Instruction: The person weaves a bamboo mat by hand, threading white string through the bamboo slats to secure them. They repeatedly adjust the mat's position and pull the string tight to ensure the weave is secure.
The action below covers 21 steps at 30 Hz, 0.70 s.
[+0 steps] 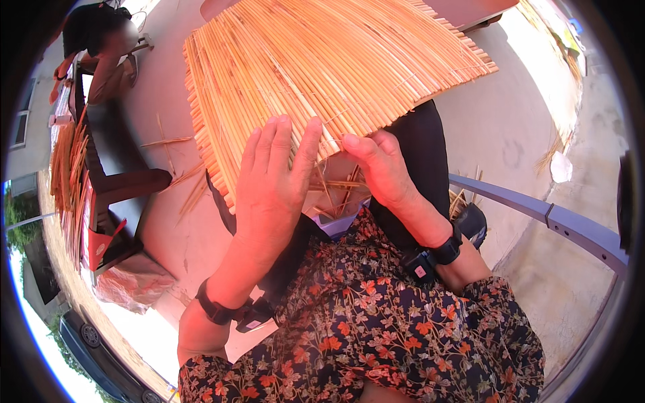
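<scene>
A mat of straw-coloured reeds [322, 60], lying side by side and bound by thin thread, spreads out in front of me across my dark-trousered legs. My left hand [269, 178] rests flat on its near part, fingers stretched out and slightly apart. At the mat's near edge, my right hand [384, 164] pinches the reed ends between thumb and curled fingers. One paler reed ends between my two hands. The mat hides the underside of my right fingers.
Loose reeds [191, 198] lie on the floor to the left. A reed bundle [69, 164] rests by a dark bench [121, 178], with another person [97, 40] beyond. A purple-grey metal bar [531, 207] runs along the right. Something purple [332, 227] shows between my legs.
</scene>
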Each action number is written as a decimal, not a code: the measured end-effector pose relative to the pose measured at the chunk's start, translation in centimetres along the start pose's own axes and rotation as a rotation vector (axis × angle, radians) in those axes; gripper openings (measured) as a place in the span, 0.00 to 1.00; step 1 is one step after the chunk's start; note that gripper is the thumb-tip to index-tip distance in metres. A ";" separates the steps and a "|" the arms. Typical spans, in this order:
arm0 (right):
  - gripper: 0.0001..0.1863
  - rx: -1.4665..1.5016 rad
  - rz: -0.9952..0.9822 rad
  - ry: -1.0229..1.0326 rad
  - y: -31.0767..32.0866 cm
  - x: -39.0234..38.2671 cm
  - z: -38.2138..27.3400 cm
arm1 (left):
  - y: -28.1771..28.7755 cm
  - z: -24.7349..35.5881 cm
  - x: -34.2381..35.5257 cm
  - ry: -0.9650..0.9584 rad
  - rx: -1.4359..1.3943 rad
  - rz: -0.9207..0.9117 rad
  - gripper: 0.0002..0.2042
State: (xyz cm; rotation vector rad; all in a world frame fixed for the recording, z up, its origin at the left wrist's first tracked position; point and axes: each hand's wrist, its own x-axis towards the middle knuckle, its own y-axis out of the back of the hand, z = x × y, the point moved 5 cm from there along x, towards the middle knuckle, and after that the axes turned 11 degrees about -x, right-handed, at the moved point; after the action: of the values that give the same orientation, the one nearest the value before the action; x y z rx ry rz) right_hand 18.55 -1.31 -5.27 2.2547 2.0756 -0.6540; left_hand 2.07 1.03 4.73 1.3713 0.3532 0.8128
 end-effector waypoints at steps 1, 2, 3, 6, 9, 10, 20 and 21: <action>0.18 -0.040 -0.006 0.018 0.2 -0.5 -0.4 | 0.2 0.5 -0.1 0.000 0.007 0.021 0.26; 0.18 -0.075 -0.026 0.042 0.4 -0.8 -0.8 | 0.4 1.0 -0.2 0.006 0.012 0.050 0.26; 0.18 -0.108 -0.047 0.067 0.5 -1.2 -1.2 | 0.7 1.3 -0.3 0.009 0.021 0.071 0.26; 0.18 -0.182 -0.158 0.237 0.5 -2.6 -2.9 | 2.3 1.5 -0.4 0.019 -0.020 0.118 0.26; 0.22 -0.107 -0.144 0.309 0.6 -3.6 -3.8 | 4.4 1.4 -0.1 0.012 -0.037 0.138 0.28; 0.19 -0.159 -0.052 0.309 0.9 -3.6 -4.0 | 5.3 1.1 0.0 0.029 -0.060 0.157 0.28; 0.09 -0.453 0.139 0.653 0.4 -6.1 -7.5 | 8.1 2.2 1.0 0.021 -0.155 0.213 0.28; 0.09 -0.513 0.130 0.736 -0.1 -6.6 -8.0 | 8.0 2.4 0.9 0.009 -0.153 0.207 0.28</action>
State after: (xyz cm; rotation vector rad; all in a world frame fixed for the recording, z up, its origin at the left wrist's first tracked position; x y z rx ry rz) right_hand 20.59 -5.32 4.11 2.4560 1.9466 0.7505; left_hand 1.87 -0.19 13.06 1.2740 0.1531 0.9961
